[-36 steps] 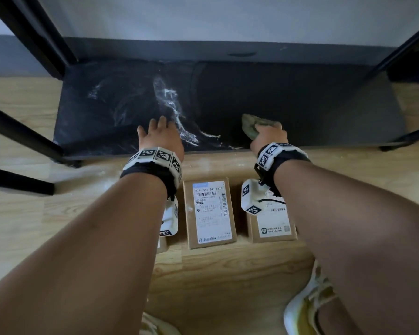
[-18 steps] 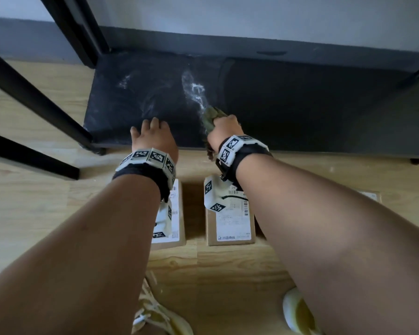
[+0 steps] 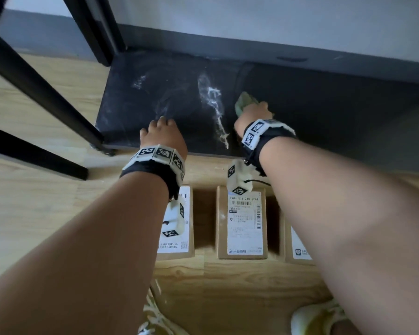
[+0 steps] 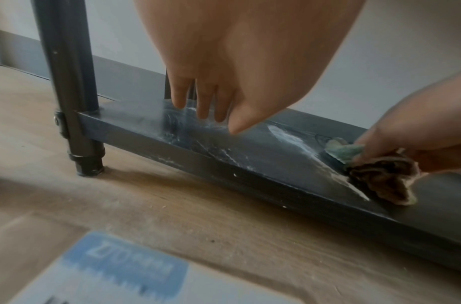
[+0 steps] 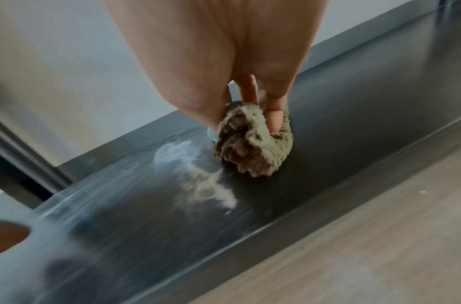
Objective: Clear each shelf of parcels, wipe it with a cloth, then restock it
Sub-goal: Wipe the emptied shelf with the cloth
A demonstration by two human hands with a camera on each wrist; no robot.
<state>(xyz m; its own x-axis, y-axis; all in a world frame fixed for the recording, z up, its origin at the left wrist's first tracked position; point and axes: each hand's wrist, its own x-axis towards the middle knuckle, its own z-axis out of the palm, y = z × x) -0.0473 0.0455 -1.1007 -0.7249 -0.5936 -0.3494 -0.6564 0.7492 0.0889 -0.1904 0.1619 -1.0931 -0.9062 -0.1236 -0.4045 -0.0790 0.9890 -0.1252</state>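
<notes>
On the bottom shelf point(image 3: 324, 112), the right hand point(image 3: 252, 114) clamps a bunched cloth point(image 5: 252, 144) beside a white dust streak point(image 3: 215, 105), the left hand point(image 3: 163, 134) rests open-fingered, and dust could spill onto the parcels point(image 3: 242, 226) below the edge.

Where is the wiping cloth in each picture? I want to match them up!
Head view: the cloth peeks out past the right hand, upper middle.
Left wrist view: cloth at the right edge, bunched on the shelf.
Right wrist view: cloth in the middle, under the fingers.
Shared landmark: the white dust streak, just left of the cloth.
</notes>
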